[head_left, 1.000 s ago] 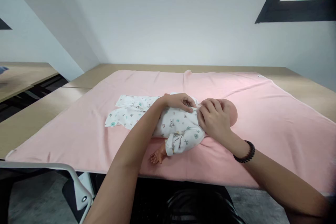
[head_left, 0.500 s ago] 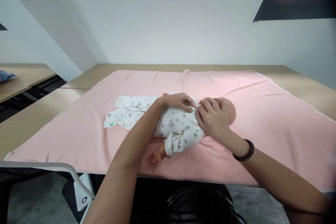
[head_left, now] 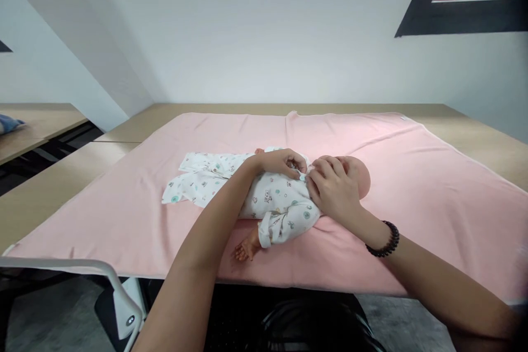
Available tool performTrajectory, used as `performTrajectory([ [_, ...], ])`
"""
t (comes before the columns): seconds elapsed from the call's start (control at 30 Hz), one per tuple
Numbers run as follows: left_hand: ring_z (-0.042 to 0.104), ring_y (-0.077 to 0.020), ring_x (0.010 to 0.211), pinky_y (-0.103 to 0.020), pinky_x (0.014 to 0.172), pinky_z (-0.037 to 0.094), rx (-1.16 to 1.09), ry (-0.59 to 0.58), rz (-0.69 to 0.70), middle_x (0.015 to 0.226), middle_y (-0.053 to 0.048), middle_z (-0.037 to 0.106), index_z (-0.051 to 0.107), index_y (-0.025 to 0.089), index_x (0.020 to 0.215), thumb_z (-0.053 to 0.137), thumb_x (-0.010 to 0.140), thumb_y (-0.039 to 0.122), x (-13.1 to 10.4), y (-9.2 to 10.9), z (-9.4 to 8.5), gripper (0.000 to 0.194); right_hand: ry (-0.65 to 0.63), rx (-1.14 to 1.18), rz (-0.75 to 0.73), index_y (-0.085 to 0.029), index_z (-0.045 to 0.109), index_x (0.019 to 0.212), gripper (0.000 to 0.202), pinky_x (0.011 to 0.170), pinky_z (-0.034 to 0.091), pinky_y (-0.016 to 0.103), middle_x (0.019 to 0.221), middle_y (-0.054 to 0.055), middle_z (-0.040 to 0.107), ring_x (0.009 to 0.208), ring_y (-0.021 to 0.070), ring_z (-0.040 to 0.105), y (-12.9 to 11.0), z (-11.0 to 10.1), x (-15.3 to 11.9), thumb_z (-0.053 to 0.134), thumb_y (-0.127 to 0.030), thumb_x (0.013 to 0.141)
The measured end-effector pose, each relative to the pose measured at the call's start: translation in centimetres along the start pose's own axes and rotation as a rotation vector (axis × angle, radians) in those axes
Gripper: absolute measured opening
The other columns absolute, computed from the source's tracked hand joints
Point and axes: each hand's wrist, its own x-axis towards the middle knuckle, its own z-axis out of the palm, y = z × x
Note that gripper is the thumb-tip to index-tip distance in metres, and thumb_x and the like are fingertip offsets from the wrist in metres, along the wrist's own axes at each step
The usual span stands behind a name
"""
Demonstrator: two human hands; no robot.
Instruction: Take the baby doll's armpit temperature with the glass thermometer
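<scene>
A baby doll [head_left: 363, 177] lies on its back, head to the right, dressed in a white patterned romper [head_left: 272, 196]. Both of my hands meet at the romper's neckline. My left hand [head_left: 284, 161] lies across the chest, its fingers curled and pinching the fabric near the collar. My right hand [head_left: 336, 187] bends over the doll's chin and neck, its fingertips on the collar's edge. A small pale piece of the collar shows between the two hands. The doll's near arm rests toward me with its bare hand [head_left: 246, 246] palm up. My fingers hide most of its face.
A pink blanket [head_left: 391, 231] covers most of the wooden table [head_left: 231, 109] beneath the doll. Behind it stands a white wall. A white metal chair frame [head_left: 103, 265] is at the lower left, and another table [head_left: 37, 121] with a blue item is at far left.
The view has tilted slightly, so everything sits a little lower. My fingers have shifted slightly at the collar, and more of its pale edge shows between them.
</scene>
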Motion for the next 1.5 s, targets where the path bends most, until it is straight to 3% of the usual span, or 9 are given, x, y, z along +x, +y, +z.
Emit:
performTrajectory([
  [0.3, 0.051, -0.0098, 0.076, -0.025, 0.072, 0.040, 0.056, -0.043, -0.027, 0.091, -0.001, 0.064, 0.068, 0.017, 0.097, 0.070, 0.083, 0.040, 0.0, 0.4, 0.0, 0.027, 0.036, -0.006, 0.005, -0.017, 0.065, 0.087, 0.015, 0.103, 0.032, 0.051, 0.113, 0.007, 0.071, 0.113, 0.0264, 0.058, 0.1, 0.4, -0.2, 0.055, -0.024, 0.097],
  [0.43, 0.057, -0.0131, 0.086, -0.027, 0.078, 0.044, 0.109, -0.007, -0.021, 0.105, -0.005, 0.066, 0.065, 0.017, 0.106, 0.062, 0.088, 0.041, -1.2, 2.1, -0.5, 0.030, 0.172, 0.016, 0.039, -0.016, 0.066, 0.103, 0.013, 0.109, 0.028, 0.053, 0.123, 0.010, 0.069, 0.119, 0.0283, 0.059, 0.1, 0.6, -0.5, 0.058, -0.023, 0.095],
  [0.53, 0.059, -0.0162, 0.097, -0.027, 0.081, 0.044, 0.240, 0.070, -0.129, 0.114, -0.007, 0.066, 0.065, 0.019, 0.115, 0.054, 0.092, 0.038, -2.8, 3.8, -1.3, 0.032, 0.247, 0.135, -0.028, -0.019, 0.065, 0.112, 0.018, 0.116, 0.021, 0.056, 0.126, 0.008, 0.070, 0.124, 0.0277, 0.059, -0.3, 0.4, -0.6, 0.061, -0.024, 0.095],
  [0.67, 0.059, -0.0154, 0.089, -0.025, 0.076, 0.042, 0.401, 0.022, -0.302, 0.106, -0.005, 0.070, 0.069, 0.018, 0.109, 0.050, 0.091, 0.031, -4.1, 5.2, -1.8, 0.028, 0.066, 0.327, -0.225, -0.016, 0.057, 0.134, 0.039, 0.121, 0.021, 0.058, 0.144, 0.011, 0.058, 0.136, 0.0283, 0.051, -1.6, -0.1, -0.9, 0.056, -0.034, 0.100],
  [0.77, 0.060, -0.0151, 0.088, -0.025, 0.075, 0.041, 0.480, 0.006, -0.325, 0.106, -0.005, 0.071, 0.070, 0.019, 0.106, 0.049, 0.088, 0.022, -4.2, 5.5, -1.6, 0.028, -0.095, 0.404, -0.283, -0.012, 0.048, 0.144, 0.049, 0.120, 0.027, 0.058, 0.150, 0.014, 0.052, 0.139, 0.0285, 0.047, -2.5, -0.1, -1.1, 0.050, -0.038, 0.103],
  [0.97, 0.060, -0.0126, 0.076, -0.024, 0.068, 0.042, 0.489, -0.005, -0.359, 0.101, -0.004, 0.073, 0.070, 0.022, 0.114, 0.051, 0.082, 0.016, -4.6, 6.3, -1.5, 0.038, -0.159, 0.491, -0.279, -0.012, 0.052, 0.138, 0.040, 0.112, 0.036, 0.053, 0.136, 0.014, 0.063, 0.127, 0.0273, 0.056, -3.0, -0.1, -1.0, 0.049, -0.031, 0.102],
  [1.1, 0.062, -0.0128, 0.083, -0.022, 0.069, 0.044, 0.432, -0.034, -0.322, 0.110, -0.002, 0.071, 0.071, 0.025, 0.114, 0.055, 0.078, 0.013, -4.7, 6.4, -1.5, 0.041, -0.102, 0.499, -0.281, -0.013, 0.056, 0.128, 0.029, 0.103, 0.041, 0.047, 0.125, 0.012, 0.068, 0.118, 0.0247, 0.060, -3.1, 0.1, -1.1, 0.049, -0.018, 0.101],
  [1.27, 0.062, -0.0134, 0.085, -0.023, 0.072, 0.046, 0.405, -0.053, -0.295, 0.102, -0.002, 0.071, 0.072, 0.023, 0.107, 0.058, 0.076, 0.013, -4.5, 6.3, -1.2, 0.035, -0.030, 0.491, -0.288, -0.014, 0.061, 0.116, 0.022, 0.091, 0.045, 0.043, 0.111, 0.010, 0.070, 0.101, 0.0222, 0.062, -3.1, 0.7, -1.5, 0.051, -0.010, 0.097],
  [1.5, 0.060, -0.0135, 0.077, -0.023, 0.068, 0.045, 0.363, -0.047, -0.303, 0.084, -0.001, 0.067, 0.068, 0.019, 0.094, 0.061, 0.072, 0.011, -4.3, 6.2, -1.0, 0.025, -0.026, 0.467, -0.225, -0.012, 0.059, 0.123, 0.027, 0.089, 0.047, 0.043, 0.126, 0.016, 0.064, 0.107, 0.0269, 0.060, -3.2, 0.6, -1.6, 0.052, -0.014, 0.097],
])
